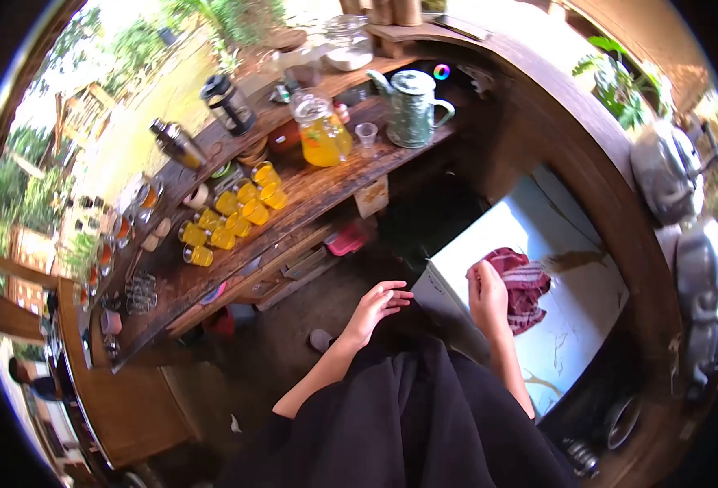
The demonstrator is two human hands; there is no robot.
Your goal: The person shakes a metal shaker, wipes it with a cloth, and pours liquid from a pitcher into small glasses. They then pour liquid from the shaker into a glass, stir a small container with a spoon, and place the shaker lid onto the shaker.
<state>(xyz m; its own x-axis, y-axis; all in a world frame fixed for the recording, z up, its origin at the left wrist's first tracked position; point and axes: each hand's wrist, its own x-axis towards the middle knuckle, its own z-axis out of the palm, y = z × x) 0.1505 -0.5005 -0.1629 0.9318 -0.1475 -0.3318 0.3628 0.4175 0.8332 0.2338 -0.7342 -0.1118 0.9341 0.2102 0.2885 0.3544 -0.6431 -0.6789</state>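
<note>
My left hand (381,309) hangs in the air left of a white, marble-patterned surface (473,236), its fingers apart and nothing in them. My right hand (487,294) is above that surface with its fingers curled closed. Against its right side lies a crumpled dark red cloth (526,285) with white stripes. The fingertips are turned away, so what they hold, if anything, is hidden. A black garment (416,407) covers the front of my body below both hands.
On the wooden counter (326,191) stand several glasses of orange drink (233,220), a glass pitcher (325,140), a small clear cup (366,134) and a green enamel pot (412,114). A French press (227,106) stands behind. Metal kettles (666,175) line the right edge.
</note>
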